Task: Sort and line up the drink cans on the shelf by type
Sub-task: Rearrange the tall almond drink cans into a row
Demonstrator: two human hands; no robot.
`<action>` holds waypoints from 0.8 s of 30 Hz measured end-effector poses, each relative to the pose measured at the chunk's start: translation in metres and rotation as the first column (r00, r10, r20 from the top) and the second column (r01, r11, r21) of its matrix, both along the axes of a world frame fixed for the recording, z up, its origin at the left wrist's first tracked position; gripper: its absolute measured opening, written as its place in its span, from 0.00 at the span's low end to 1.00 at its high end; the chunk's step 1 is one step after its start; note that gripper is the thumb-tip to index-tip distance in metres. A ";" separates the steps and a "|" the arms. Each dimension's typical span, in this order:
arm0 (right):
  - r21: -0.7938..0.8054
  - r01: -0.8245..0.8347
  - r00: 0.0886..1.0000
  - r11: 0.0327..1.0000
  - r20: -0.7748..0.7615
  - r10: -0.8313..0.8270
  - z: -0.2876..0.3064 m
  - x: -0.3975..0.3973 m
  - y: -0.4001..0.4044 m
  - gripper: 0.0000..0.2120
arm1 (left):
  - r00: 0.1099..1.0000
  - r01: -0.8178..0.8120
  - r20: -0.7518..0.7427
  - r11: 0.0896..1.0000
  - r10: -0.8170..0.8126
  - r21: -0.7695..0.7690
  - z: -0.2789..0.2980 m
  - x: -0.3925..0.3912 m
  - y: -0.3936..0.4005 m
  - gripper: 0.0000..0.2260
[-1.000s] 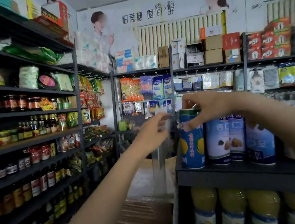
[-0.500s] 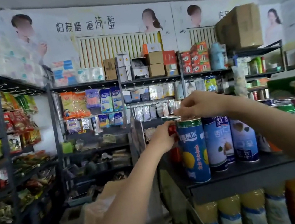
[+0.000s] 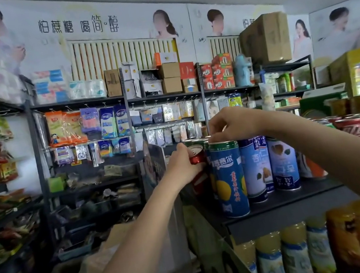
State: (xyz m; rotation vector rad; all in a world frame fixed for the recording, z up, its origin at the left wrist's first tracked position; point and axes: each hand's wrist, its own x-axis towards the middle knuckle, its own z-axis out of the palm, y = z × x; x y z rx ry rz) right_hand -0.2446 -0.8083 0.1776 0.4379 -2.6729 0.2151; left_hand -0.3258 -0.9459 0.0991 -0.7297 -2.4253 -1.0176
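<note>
We worked at the dark shelf (image 3: 282, 202), cans standing w/ long axes upright. Largest item near our fingers was the tall blue can (image 3: 229, 178) at the front corner, directly under our right hand (image 3: 232, 124); fingertips curled down, pinching its top rim. Just right of those fingers stood two blue-white cans (image 3: 255, 166), touching it. Smallest, the red can (image 3: 196, 157), sat just left of the blue one, tilted a bit, w/ our left hand (image 3: 181, 167) wrapped round its side. Left hand was nearer the red can, so we judged it'd lift that one out; right steadied the blue.
</note>
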 end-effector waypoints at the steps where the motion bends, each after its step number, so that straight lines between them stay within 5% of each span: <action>1: 0.009 0.006 1.000 1.000 0.001 -0.006 0.001 0.000 -0.001 0.12 | 1.000 -0.004 -0.021 1.000 0.004 0.009 -0.001 0.003 -0.001 0.15; 7: 0.028 0.008 0.998 1.000 0.060 -0.009 0.003 0.003 -0.002 0.09 | 0.995 0.047 -0.099 0.974 -0.026 0.222 0.027 0.037 -0.016 0.14; 9: -0.114 -0.033 0.998 0.993 0.057 0.040 0.004 0.005 0.001 0.05 | 0.984 0.102 -0.169 0.956 -0.057 0.274 0.051 0.055 -0.026 0.15; 10: -0.281 -0.095 0.994 0.955 0.018 0.104 0.005 0.008 0.003 0.06 | 0.977 0.138 -0.198 0.945 -0.080 0.297 0.063 0.065 -0.030 0.15; 12: -0.640 -0.279 0.949 0.716 -0.071 0.307 0.011 0.019 0.010 0.09 | 0.964 0.214 -0.226 0.917 -0.142 0.336 0.085 0.083 -0.038 0.14; 14: -0.773 -0.364 0.865 0.519 -0.073 0.497 0.019 0.031 0.017 0.16 | 0.949 0.302 -0.205 0.876 -0.239 0.376 0.100 0.096 -0.037 0.14; 18: -0.708 -0.420 0.833 0.568 -0.051 0.552 0.022 0.048 0.035 0.30 | 0.927 0.376 -0.144 0.852 -0.347 0.365 0.113 0.112 -0.001 0.14; 24: -0.712 -0.379 0.920 0.591 -0.221 0.324 0.010 0.065 0.124 0.41 | 0.934 0.317 -0.219 0.937 -0.282 0.149 0.115 0.126 0.100 0.14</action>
